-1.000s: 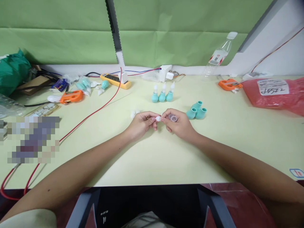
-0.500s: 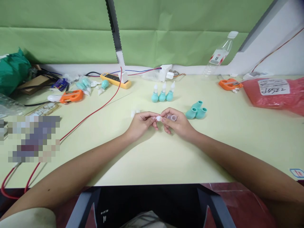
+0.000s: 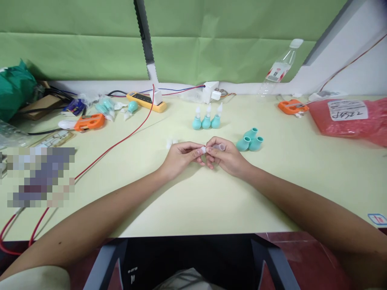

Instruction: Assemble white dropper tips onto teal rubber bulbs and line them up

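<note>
My left hand (image 3: pixel 183 159) pinches a small white plastic piece (image 3: pixel 203 149) between thumb and fingertips. Facing it, my right hand (image 3: pixel 228 157) is closed around a translucent nozzle (image 3: pixel 222 147), whose open wide end pokes out over the fingers. The two pieces meet between my fingertips; how far one sits in the other is hidden. Behind my left hand lie a few small white pieces (image 3: pixel 171 143), partly covered. Three teal rubber bulbs (image 3: pixel 250 141) with open necks lie together right of my right hand. Farther back, three teal bulbs with nozzles (image 3: pixel 206 122) stand upright in a row.
A red cable (image 3: pixel 116 143) crosses the table on the left. Behind it are a yellow power strip (image 3: pixel 148 102), an orange tool (image 3: pixel 90 122) and bagged bulbs. On the right are a clear bottle (image 3: pixel 278 71), another orange tool (image 3: pixel 292 106) and a red package (image 3: pixel 341 119).
My right fingers have moved slightly left over the white piece, so less of it shows. The nozzle has turned a little in my right hand. The camera view has shifted slightly.
</note>
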Demonstrator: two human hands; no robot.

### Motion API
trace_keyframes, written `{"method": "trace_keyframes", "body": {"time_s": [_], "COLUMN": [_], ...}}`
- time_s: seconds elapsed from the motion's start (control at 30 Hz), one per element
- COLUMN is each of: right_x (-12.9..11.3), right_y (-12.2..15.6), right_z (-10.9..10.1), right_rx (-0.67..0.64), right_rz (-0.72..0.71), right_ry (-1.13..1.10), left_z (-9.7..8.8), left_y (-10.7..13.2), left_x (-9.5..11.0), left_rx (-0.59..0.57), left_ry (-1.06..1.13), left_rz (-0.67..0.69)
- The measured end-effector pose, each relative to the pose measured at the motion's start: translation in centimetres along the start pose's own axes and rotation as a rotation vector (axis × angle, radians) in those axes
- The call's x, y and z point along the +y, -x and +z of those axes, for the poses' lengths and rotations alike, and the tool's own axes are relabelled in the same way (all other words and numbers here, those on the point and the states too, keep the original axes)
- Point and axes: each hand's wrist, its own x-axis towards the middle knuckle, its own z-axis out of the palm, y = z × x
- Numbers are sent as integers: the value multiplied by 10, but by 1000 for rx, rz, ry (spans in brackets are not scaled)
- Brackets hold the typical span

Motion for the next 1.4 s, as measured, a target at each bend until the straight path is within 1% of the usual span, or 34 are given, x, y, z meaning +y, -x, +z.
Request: {"method": "trace_keyframes", "body": {"time_s": [0.17, 0.37, 0.57, 0.77, 1.0, 1.13, 1.27, 1.4], "right_x": [0, 2, 3, 4, 4, 4, 5, 5], "right_y": [-1, -1, -1, -2, -1, 1, 1, 1], "right_z": [-1, -2, 0, -4, -5, -4, -4, -4], "right_rx": [-8, -10, 20, -26, -88, -98, -102, -102], "right_rz": [31, 15, 1, 45, 107, 94, 89, 104], "right_ry": [-20, -10, 5, -45, -99, -113, -89, -76], "left_z": [-1, -3, -4, -4, 1, 2, 1, 1], "left_y": [0, 1, 1, 1, 4, 4, 5, 5], "left_x": [-2, -4, -6, -7, 0, -1, -4, -4], "left_rx": [20, 39, 41, 36, 7, -12, -11, 3], "left_ry": [-30, -64, -94, -127, -53, -2, -13, -36], "left_rz": [6, 4, 25, 62, -10, -40, -42, -16]}}
